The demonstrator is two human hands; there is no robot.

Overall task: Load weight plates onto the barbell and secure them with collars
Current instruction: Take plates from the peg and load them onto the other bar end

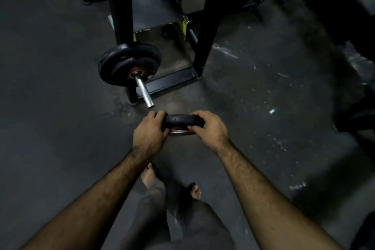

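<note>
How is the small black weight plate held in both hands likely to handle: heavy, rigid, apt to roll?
The small weight plate probably feels heavy for its size: the left hand and right hand both grip it. It looks rigid. Being round, it might roll if set down on edge.

A dim room has a dark grey floor (50,107) scuffed with pale marks, a black steel rack (121,6) with yellow straps (183,26) standing on it, and more dark gym equipment (324,6) at the upper right.

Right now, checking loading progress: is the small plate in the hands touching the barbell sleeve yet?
Apart. The head view shows dark floor between the sleeve's tip and the small plate, which the left hand and right hand grip.
</note>
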